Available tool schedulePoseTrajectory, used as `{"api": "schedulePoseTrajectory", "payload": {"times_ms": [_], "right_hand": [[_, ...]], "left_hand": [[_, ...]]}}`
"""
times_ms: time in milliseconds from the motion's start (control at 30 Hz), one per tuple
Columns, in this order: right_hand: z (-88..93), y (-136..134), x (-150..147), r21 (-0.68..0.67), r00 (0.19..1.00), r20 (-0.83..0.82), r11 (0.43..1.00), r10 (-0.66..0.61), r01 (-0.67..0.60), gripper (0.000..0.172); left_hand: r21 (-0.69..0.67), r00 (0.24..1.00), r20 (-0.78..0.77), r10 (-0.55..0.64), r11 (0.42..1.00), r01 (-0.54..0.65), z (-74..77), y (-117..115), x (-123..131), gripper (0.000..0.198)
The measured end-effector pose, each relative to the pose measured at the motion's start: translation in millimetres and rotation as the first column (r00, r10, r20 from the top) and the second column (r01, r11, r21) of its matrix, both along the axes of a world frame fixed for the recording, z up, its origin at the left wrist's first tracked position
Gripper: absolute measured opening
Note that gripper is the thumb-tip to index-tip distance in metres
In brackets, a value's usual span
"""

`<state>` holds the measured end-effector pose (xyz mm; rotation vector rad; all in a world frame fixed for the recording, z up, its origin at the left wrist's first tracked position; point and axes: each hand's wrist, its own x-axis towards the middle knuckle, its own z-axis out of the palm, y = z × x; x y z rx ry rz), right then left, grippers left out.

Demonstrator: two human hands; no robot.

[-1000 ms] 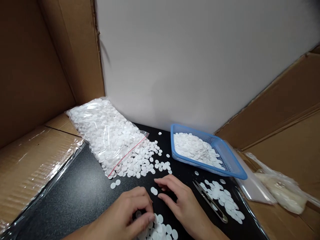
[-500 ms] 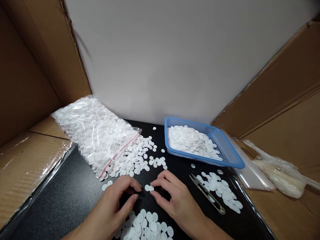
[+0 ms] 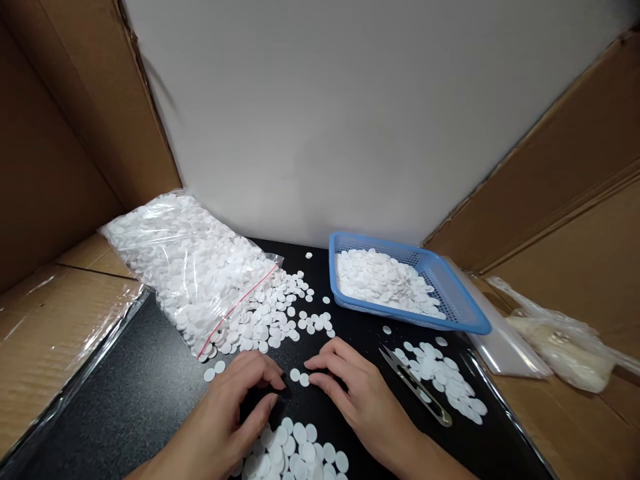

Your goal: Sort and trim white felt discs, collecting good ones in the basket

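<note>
Two small white discs (image 3: pixel 299 378) lie side by side on the black tabletop, between my hands. My right hand (image 3: pixel 357 397) rests just right of them, thumb and forefinger apart; its thumb tip is close to the right disc, and I cannot tell if it touches. On the other side, my left hand (image 3: pixel 245 397) curves over the table with thumb and fingertips parted and nothing visible between them. Close below both hands spreads a loose pile of white discs (image 3: pixel 295 453). Two more discs (image 3: pixel 215 371) sit left of my left hand.
A clear zip bag (image 3: pixel 185 267) spills white discs at the left. A blue basket (image 3: pixel 465 313) of discs stands at the back right. Thread snips (image 3: pixel 417 387) lie beside another disc heap (image 3: pixel 447 380). Further right is a plastic-wrapped bundle (image 3: pixel 560 347). Cardboard (image 3: pixel 575 167) walls the sides.
The two discs between my hands overlapped before and now lie side by side. My right fingertips have shifted slightly right. My left hand has barely moved.
</note>
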<state>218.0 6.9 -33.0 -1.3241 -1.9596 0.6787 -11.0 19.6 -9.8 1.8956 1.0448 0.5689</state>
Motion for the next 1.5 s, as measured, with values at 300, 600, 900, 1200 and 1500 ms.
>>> {"api": "schedulePoseTrajectory", "payload": {"times_ms": [300, 600, 900, 1200, 1500], "right_hand": [[-1.6, -1, -2, -0.005, 0.999, 0.030, 0.999, 0.033, -0.033, 0.022], [1.0, 0, -4, 0.007, 0.998, 0.046, 0.999, 0.041, -0.042, 0.018], [4.8, 0, -6, 0.087, 0.998, -0.009, 0.994, 0.069, -0.068, 0.018], [9.1, 1, -9, -0.052, 0.993, -0.105, 0.998, -0.044, 0.039, 0.016], [14.0, -2, -6, -0.352, 0.861, -0.455, 0.934, -0.229, 0.062, 0.018]], "left_hand": [[0.002, 1.000, 0.009, -0.011, 1.000, 0.011, 1.4, 2, 2, 0.017], [-0.001, 1.000, 0.019, -0.011, 1.000, 0.011, 2.1, 0, 0, 0.018], [-0.002, 0.999, 0.035, -0.017, 1.000, 0.017, 1.5, 1, 1, 0.017], [0.022, 0.999, 0.023, 0.043, 0.999, -0.044, -4.3, 0, 10, 0.011], [-0.264, 0.984, 0.083, 0.157, 0.956, -0.130, 9.0, 5, 25, 0.014]]}}
